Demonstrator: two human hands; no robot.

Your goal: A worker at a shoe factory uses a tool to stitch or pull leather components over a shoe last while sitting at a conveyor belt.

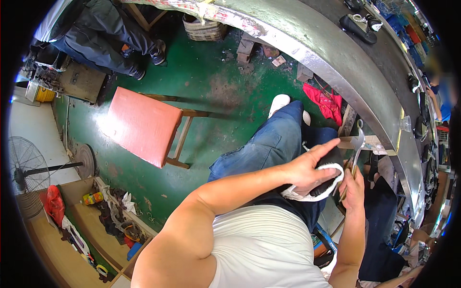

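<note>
A black shoe with a white inner lining point(311, 197) rests over my lap. My left hand point(309, 169) holds it, thumb down in the opening and index finger stretched along the outside. Right beside it, my right hand point(354, 188) is closed around the handles of a metal tool that looks like lasting pincers point(357, 145). Its curved head points up and away from me, past the shoe's right side. The shoe's underside and part of its front are hidden by my left hand and legs.
A metal-edged workbench point(326, 60) curves along the right, carrying black shoes point(359, 29). Left of me stands a pink padded stool point(144, 127). A fan point(29, 170) and a wooden bin point(108, 259) are at far left. Another person's legs point(108, 36) show at upper left.
</note>
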